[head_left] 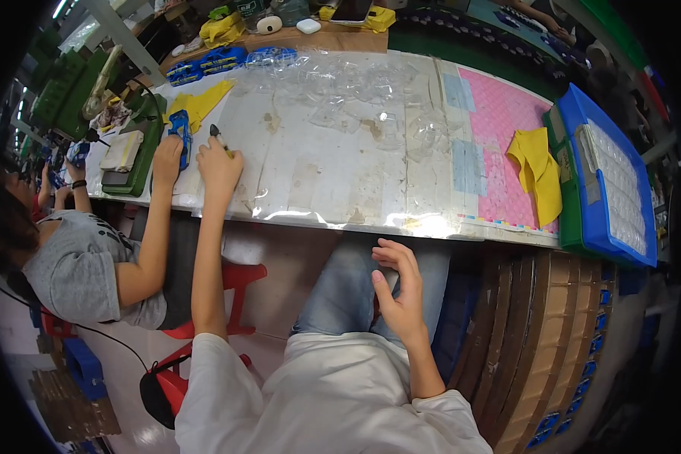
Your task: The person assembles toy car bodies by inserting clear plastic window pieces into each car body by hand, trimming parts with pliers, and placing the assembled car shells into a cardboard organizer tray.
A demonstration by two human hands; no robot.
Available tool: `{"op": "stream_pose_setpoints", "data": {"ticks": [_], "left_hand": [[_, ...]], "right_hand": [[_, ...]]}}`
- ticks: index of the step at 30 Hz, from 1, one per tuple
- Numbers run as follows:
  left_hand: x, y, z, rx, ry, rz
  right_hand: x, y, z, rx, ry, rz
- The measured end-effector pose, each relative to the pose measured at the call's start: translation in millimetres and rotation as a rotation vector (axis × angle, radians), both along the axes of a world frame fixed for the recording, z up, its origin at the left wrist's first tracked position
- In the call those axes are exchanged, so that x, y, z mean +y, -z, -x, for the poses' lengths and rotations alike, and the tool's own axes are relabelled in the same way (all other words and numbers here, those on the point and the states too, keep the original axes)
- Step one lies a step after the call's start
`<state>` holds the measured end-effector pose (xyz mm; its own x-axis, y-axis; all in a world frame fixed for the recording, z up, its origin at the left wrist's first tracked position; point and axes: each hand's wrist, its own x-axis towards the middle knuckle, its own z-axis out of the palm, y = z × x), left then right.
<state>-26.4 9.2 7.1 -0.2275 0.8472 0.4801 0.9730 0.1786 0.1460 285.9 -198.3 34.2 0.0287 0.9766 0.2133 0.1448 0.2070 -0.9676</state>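
My left hand (pixel 219 168) reaches far out over the left part of the worktable, its fingers closed round a slim pen-like tool (pixel 217 135) with a dark end and a yellowish body. Beside it a blue toy car body (pixel 179 127) stands under the hand of a co-worker (pixel 168 157) in a grey shirt. Just beyond lies a yellow cloth (pixel 198 104). Over my lap, below the table's front edge, my right hand (pixel 402 295) hovers with thumb and fingers apart and nothing in it.
Clear plastic shells (pixel 333 83) lie across the back of the white worktable (pixel 318 174). More blue car bodies (pixel 219 60) stand at the back left. At right are another yellow cloth (pixel 539 174) and a blue crate (pixel 609 181) with clear trays. Stacked cardboard dividers (pixel 541 325) stand below.
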Motion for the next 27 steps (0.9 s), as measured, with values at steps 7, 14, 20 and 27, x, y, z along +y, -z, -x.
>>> {"op": "stream_pose_setpoints", "data": {"ticks": [7,14,20,27], "left_hand": [[35,-13,-52,-0.035,0.193,-0.032],[226,-23,-3,-0.241,0.205,-0.202],[298,15,70,-0.442,0.209,-0.013],[241,-55,-21,-0.956,0.322,0.091]], "right_hand": [[2,2,-3,-0.017,0.018,-0.013],[-14,6,-22,-0.032,0.132,-0.003],[-36,40,-60,-0.055,0.260,0.046],[-121,35,-177,-0.369,0.775,-0.089]]}}
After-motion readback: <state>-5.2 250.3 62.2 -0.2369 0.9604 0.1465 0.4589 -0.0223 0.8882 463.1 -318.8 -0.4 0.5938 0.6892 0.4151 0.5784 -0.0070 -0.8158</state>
